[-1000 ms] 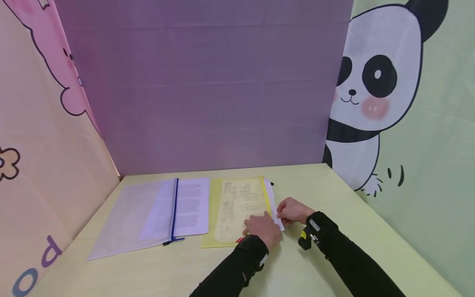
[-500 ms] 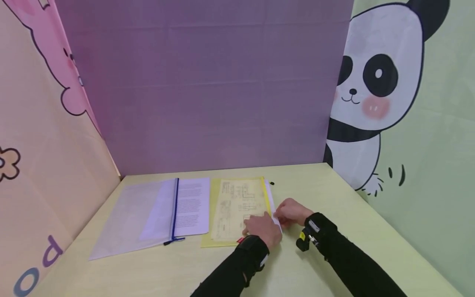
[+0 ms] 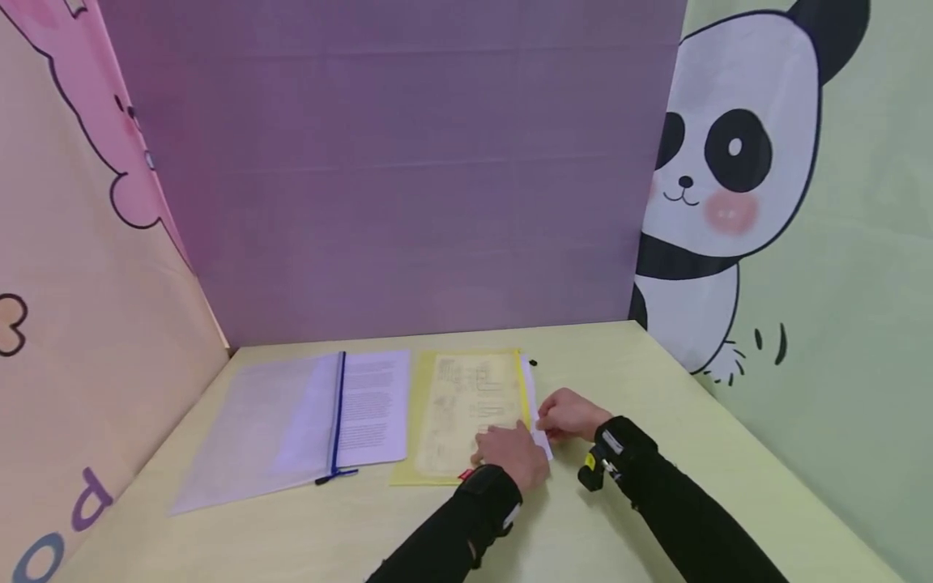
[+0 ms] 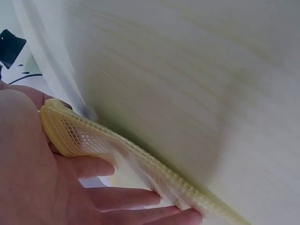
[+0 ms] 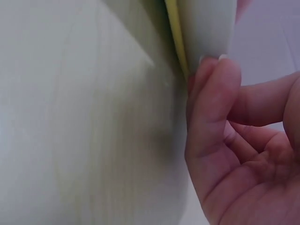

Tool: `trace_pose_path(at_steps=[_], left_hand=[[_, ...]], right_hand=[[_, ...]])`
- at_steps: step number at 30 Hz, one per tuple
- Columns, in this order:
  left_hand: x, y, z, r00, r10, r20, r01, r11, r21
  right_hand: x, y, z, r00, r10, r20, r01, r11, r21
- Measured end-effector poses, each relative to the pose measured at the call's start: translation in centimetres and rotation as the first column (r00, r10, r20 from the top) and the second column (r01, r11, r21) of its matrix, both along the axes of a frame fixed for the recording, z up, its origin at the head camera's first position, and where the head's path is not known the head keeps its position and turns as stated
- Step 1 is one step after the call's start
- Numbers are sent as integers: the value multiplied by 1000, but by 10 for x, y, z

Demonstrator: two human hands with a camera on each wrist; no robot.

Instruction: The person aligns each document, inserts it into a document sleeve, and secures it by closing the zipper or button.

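Observation:
A yellow mesh zip pouch [image 3: 408, 453] lies on the table, with a printed sheet of paper [image 3: 452, 405] showing through it. White paper sticks out past the pouch's right edge. My left hand [image 3: 513, 455] grips the pouch near its lower right corner. Seen from the left wrist, yellow mesh [image 4: 84, 140] lies against the fingers; the thumb is mostly hidden. At the right, my right hand [image 3: 574, 414] pinches the protruding paper. In the right wrist view thumb and fingers [image 5: 213, 93] meet on the white sheet [image 5: 206, 28], beside a yellow edge.
To the left lies a clear zip pouch [image 3: 270, 413] with a blue zipper edge [image 3: 338, 413]; a printed sheet [image 3: 375, 405] extends from its right side. A small black zipper pull [image 3: 533, 363] sits behind the yellow pouch. Fabric walls [image 3: 437, 202] enclose the table.
The sheet slid slightly left into the yellow pouch, then came back a little to the right. Both hands keep nearly the same places, and the head view has shifted slightly.

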State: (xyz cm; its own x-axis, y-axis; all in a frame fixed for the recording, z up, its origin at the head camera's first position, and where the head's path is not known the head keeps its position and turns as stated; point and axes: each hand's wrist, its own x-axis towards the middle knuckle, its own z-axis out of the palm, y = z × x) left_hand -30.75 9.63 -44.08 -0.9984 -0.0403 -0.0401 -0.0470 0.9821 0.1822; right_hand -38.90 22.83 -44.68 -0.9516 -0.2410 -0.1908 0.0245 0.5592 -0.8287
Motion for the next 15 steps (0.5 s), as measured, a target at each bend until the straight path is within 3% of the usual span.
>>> trace_pose_path(at_steps=[3, 8, 15], left_hand=[[1, -5, 3, 1000, -5, 4, 5, 999, 36], [2, -10, 7, 998, -67, 16, 65, 991, 113], [1, -11, 2, 995, -99, 17, 97, 989, 109]], right_hand=[[0, -10, 2, 1000, 19, -12, -18, 999, 34], [0, -21, 3, 1000, -15, -26, 17, 997, 81], [-1, -21, -4, 998, -38, -46, 42, 995, 88]])
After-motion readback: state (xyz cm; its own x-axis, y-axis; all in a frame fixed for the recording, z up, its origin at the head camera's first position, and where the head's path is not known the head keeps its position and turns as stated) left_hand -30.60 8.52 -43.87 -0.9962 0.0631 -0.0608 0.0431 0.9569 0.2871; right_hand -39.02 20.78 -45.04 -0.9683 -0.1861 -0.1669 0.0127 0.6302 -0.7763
